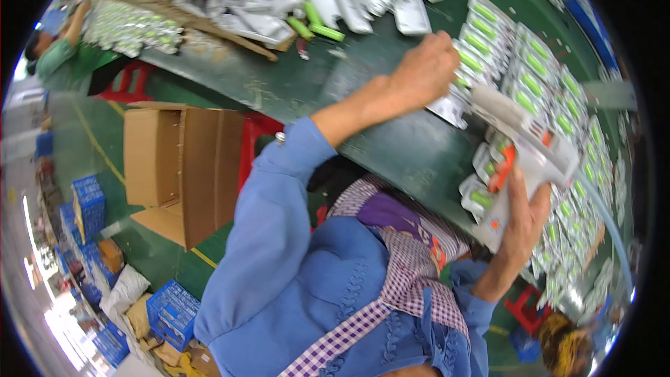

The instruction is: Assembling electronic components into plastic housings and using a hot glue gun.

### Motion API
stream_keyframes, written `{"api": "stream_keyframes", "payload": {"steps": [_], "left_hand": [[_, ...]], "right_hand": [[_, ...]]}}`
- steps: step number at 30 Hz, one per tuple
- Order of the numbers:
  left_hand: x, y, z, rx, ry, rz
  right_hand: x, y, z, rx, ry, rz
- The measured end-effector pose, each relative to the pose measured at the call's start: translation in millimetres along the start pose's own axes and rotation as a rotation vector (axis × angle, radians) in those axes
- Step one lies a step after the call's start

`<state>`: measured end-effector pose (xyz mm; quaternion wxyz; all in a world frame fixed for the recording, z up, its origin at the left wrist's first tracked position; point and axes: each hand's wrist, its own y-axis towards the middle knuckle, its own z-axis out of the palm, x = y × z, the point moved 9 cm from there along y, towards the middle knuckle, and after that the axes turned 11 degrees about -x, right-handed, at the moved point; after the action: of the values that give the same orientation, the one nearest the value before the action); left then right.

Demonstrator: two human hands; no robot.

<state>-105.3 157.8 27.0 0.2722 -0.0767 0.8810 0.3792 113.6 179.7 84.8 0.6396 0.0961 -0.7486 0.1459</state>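
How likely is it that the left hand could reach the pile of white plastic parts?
Probably yes: the left hand is near the edge of the pile of white plastic parts, with nothing visible blocking the way, though whether it holds something is hidden.

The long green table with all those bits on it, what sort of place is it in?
Probably a factory workshop: rows of matching white-and-green parts on the green table, a white tool in the right hand, and blue crates off to the left.
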Motion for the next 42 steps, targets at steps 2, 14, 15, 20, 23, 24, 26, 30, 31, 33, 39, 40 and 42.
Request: {"api": "stream_keyframes", "payload": {"steps": [2,14,15,20,23,24,26,30,31,33,39,40,42], "left_hand": [[-14.4,4.3,-30.8,-0.13,-0.019,-0.038],[68.2,46.2,-174.3,-0.267,0.822,0.0],[78.2,50.5,-174.7,-0.272,0.828,0.002],[110.2,54.2,-178.3,-0.144,0.937,-0.055],[110.1,70.5,-180.1,-0.276,0.674,-0.145],[114.3,70.4,-195.1,-0.543,0.542,-0.184],[97.2,73.9,-211.7,-0.712,0.232,-0.072],[53.2,51.2,-192.1,-0.518,-0.548,-0.489],[37.5,37.2,-190.6,-0.535,-0.55,-0.468],[22.6,8.3,-174.2,-0.543,-0.507,-0.498],[6.4,-76.7,-149.5,-0.466,0.001,-0.355],[-4.1,-84.5,-153.6,-0.418,0.125,-0.268],[-2.8,-96.6,-146.6,-0.314,0.129,-0.229]], "right_hand": [[-3.8,-1.2,-10.1,-0.018,0.027,0.022],[13.8,-11.7,-0.8,0.007,0.171,0.003],[13.7,-11.4,0.6,0.012,0.176,-0.002],[19.7,-15.7,10.3,0.074,0.186,-0.019],[2.3,-9.6,-7.2,0.085,0.155,-0.017],[0.8,-10.9,-8.0,0.08,0.183,-0.009],[3.6,-13.6,-7.8,0.062,0.194,-0.016],[15.5,-19.0,-24.2,-0.092,0.002,-0.085],[15.7,-19.0,-24.1,-0.081,0.01,-0.089],[12.2,-19.9,-26.9,-0.07,-0.019,-0.082],[6.9,-25.4,-7.1,0.092,0.172,0.03],[10.8,-26.2,-3.0,0.084,0.171,0.021],[18.4,-28.4,3.9,0.077,0.178,0.022]]}}
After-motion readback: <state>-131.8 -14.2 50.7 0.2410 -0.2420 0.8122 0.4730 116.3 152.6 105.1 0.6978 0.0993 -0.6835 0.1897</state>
